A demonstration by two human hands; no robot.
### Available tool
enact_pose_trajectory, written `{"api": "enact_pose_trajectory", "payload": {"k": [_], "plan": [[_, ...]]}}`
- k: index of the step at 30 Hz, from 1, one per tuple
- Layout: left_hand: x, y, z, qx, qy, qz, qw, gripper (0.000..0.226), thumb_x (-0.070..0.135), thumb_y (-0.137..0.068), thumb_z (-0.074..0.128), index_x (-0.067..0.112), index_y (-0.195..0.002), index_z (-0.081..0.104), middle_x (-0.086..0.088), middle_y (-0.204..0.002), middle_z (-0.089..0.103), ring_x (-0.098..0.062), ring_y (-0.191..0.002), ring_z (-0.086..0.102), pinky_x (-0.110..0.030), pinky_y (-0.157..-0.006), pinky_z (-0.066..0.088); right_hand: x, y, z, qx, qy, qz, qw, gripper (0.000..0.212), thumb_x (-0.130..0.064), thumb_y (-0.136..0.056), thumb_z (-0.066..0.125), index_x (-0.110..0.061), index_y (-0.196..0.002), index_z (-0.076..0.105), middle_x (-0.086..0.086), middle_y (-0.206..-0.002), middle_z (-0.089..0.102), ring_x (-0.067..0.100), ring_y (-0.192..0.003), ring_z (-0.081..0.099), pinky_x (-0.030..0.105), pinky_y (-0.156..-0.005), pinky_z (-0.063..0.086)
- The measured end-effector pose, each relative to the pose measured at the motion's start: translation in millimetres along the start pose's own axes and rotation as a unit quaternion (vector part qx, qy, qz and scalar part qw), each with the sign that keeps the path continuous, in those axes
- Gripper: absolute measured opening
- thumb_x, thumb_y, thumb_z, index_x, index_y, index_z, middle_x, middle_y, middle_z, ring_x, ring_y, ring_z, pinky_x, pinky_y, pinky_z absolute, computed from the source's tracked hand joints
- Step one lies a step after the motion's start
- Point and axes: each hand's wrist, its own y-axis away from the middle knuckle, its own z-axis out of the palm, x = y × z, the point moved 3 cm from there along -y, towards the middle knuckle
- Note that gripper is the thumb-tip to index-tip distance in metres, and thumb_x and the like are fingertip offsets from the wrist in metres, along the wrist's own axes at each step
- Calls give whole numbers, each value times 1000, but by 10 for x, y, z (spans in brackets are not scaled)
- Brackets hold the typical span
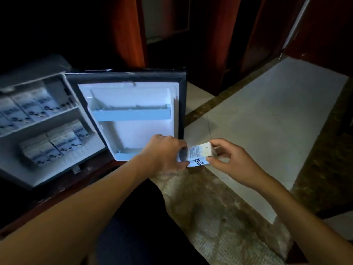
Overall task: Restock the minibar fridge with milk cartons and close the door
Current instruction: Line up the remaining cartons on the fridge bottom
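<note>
milk carton [198, 154]: left hand [164, 152] covers one end | fridge [49, 175]: cut off left

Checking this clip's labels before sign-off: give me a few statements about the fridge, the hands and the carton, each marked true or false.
1. The fridge door is shut. False: it stands wide open.
2. The left hand and the right hand both hold one milk carton. True.
3. Inside, stocked cartons sit on the upper shelf and the lower shelf. True.
4. The door rack is packed with cartons. False: no carton shows in it.
</note>
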Motion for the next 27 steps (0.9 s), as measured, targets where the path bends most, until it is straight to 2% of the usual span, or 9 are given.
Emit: {"api": "enact_pose_trajectory", "payload": {"k": [4,8,10,14,18,22,27], "plan": [[-587,237,-216,17,-57,-42,997,55,73,-82,50,33,-119,59,8,-110,70,-19,-97,65,-32,-78,41,-474,-396,249,-46,-3,-65,997,39,-25,-90,73,-38,-124,60,-15,-114,67,4,-101,64,24,-80,58],[-1108,530,-317,47,-82,-78,992,51,73,-84,49,31,-112,59,5,-103,70,-21,-95,65,-34,-83,46,-844,-845,635,-77,21,-117,990,41,-24,-88,76,-39,-123,60,-9,-106,68,19,-77,64,36,-72,56],[-1328,694,-294,71,-75,-96,990,45,69,-86,48,30,-103,59,5,-94,67,-21,-90,64,-34,-82,46,-1003,-1047,832,-83,29,-143,986,40,-24,-88,75,-41,-121,60,-14,-105,66,12,-69,59,31,-68,52],[-1742,1020,-131,92,-59,-142,984,42,69,-86,36,32,-96,53,9,-89,64,-17,-86,62,-36,-84,48,-1312,-1357,1245,-110,70,-173,976,37,-31,-89,75,-42,-120,59,-24,-106,63,10,-76,60,26,-74,50],[-2138,1323,90,94,-23,-191,977,43,69,-90,40,29,-98,55,7,-90,67,-21,-81,61,-34,-78,46,-1560,-1608,1707,-158,107,-196,962,39,-38,-89,74,-41,-124,58,-25,-108,61,4,-86,62,22,-79,50],[-2506,1477,243,41,-35,-226,973,44,69,-92,41,29,-106,55,4,-95,67,-22,-86,61,-34,-76,37,-1730,-1891,2180,-195,129,-225,946,38,-36,-92,70,-33,-128,58,-15,-115,63,5,-97,63,33,-89,52],[-2990,1595,509,-6,-31,-273,961,56,72,-92,38,26,-119,54,1,-109,66,-23,-100,61,-36,-85,44,-1872,-2252,2742,-207,160,-257,930,29,-31,-92,70,-30,-120,63,-18,-102,59,-3,-86,57,22,-75,41]]}}
